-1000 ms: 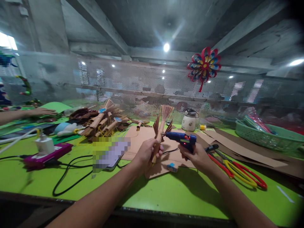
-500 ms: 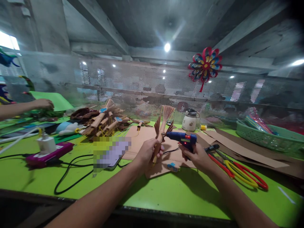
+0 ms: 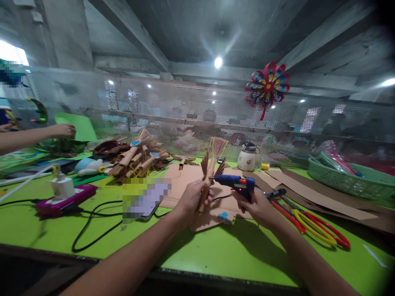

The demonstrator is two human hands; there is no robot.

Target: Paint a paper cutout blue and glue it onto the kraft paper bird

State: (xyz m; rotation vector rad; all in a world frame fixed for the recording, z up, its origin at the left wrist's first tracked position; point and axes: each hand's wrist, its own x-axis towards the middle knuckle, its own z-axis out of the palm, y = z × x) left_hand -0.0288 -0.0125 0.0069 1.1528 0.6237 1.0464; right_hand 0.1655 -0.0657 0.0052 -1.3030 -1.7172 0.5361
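Note:
Wrapped round the lower part of a brown paper figure (image 3: pixel 211 166) is my left hand (image 3: pixel 194 197). The figure stands tilted, with a pleated fan at its top and folded paper wings at its sides. My right hand (image 3: pixel 254 203) grips a blue hot glue gun (image 3: pixel 239 183) with a small red light lit. The gun's nozzle points left and meets or nearly meets the figure's middle; I cannot tell if they touch. Under both hands lie brown paper sheets (image 3: pixel 175 185) and a small brown piece with a blue sticker (image 3: pixel 225 217).
A pile of similar paper figures (image 3: pixel 142 156) lies back left, near a phone (image 3: pixel 148 201) and a purple power strip (image 3: pixel 66 200) with black cables. Scissors (image 3: pixel 311 224), a green basket (image 3: pixel 345 176) and a white jug (image 3: pixel 247 158) are to the right. Another person's hand (image 3: pixel 64 130) reaches in at left.
The glue gun's nozzle has shifted slightly left and down across the paper figure. The other person's hand and the green sheet beside it have moved a little to the right.

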